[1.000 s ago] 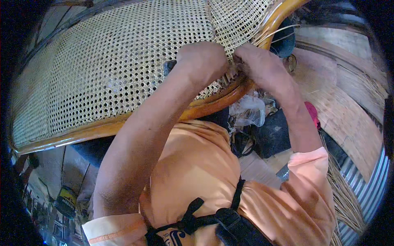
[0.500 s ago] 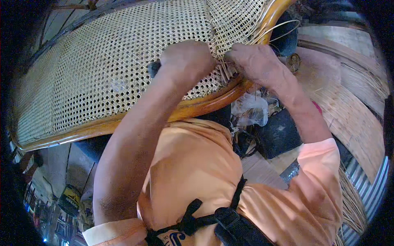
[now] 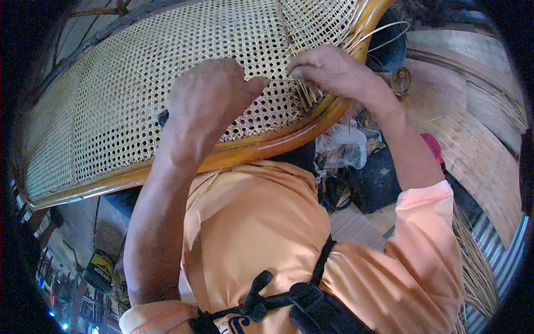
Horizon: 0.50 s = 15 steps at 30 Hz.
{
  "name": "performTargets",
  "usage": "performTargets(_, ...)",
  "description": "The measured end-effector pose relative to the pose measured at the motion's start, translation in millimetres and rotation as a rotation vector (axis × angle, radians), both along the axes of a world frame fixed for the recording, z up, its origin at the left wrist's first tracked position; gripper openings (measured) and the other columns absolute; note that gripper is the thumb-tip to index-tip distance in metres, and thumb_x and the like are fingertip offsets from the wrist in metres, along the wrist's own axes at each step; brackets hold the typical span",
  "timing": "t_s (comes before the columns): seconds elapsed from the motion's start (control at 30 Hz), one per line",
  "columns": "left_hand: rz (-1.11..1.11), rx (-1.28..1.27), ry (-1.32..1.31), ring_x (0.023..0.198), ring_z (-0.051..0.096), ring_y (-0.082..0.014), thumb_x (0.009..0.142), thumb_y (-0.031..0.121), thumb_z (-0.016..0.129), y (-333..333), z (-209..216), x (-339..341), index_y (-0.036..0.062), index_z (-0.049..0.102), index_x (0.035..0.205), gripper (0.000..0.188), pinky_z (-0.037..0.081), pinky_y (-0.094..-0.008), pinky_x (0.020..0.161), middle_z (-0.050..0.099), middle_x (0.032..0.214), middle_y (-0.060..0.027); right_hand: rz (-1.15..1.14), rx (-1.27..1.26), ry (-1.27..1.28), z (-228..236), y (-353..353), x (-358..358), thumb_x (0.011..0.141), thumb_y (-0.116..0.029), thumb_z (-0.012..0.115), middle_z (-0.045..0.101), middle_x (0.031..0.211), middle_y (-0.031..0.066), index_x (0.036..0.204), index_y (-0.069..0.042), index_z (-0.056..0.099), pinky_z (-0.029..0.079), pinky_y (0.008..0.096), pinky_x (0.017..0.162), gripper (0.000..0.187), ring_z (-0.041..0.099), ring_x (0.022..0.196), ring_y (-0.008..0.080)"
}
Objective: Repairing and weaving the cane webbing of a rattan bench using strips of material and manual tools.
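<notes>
A woven cane panel [image 3: 128, 83] in a glossy curved wooden frame [image 3: 267, 149] lies across in front of me. Over its middle, my left hand [image 3: 206, 97] is curled round a tool whose dark handle end [image 3: 162, 118] pokes out at the wrist side; its working end is hidden. The left thumb points right, above the weave. My right hand [image 3: 334, 72] is at the panel's right part, thumb and fingers pinched on what looks like a thin cane strand. Below those fingers, loose cane ends [image 3: 308, 96] stick up beside the frame.
A long cane strand [image 3: 389, 34] loops out past the frame at the upper right. A clear plastic bag [image 3: 344, 146] and a dark container [image 3: 378, 178] are below the frame. Wooden boards [image 3: 473, 150] cover the right side, with a bundle of cane strips [image 3: 475, 267] nearer me.
My left hand has moved left, away from the right hand, with the dark-handled tool still in it. The right hand has shifted slightly up and left, uncovering more of the loose cane ends.
</notes>
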<state>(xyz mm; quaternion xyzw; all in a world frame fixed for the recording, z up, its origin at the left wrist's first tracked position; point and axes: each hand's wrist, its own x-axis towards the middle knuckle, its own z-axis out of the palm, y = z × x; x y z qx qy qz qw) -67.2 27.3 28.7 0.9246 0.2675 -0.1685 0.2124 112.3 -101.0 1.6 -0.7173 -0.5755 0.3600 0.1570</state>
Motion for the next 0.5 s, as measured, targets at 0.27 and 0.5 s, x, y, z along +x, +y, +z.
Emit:
performTargets(0.27, -0.093, -0.052, -0.054, 0.076, 0.063, -0.0368, 0.084, 0.038, 0.049, -11.9, -15.5, 21.1, 0.001, 0.065, 0.074, 0.042, 0.049, -0.0471, 0.07, 0.063, 0.076, -0.0222, -0.031, -0.018, -0.246, 15.7, -12.2, -5.4, 0.079, -0.018, 0.058, 0.058, 0.061, 0.0162, 0.076, 0.002, 0.062, 0.044, 0.0363, 0.055, 0.021, 0.055, 0.054, 0.0251)
performTargets(0.5, -0.243, -0.037, -0.055, 0.075, 0.064, -0.0359, 0.081, 0.024, 0.049, -22.7, -8.1, 36.9, 0.001, 0.065, 0.079, 0.028, 0.05, -0.0467, 0.067, 0.064, 0.079, -0.0209, -0.185, -0.104, -0.258, 17.4, -16.2, -6.9, 0.078, -0.019, 0.059, 0.057, 0.063, 0.0183, 0.075, 0.002, 0.061, 0.043, 0.0375, 0.056, 0.021, 0.056, 0.055, 0.0268)
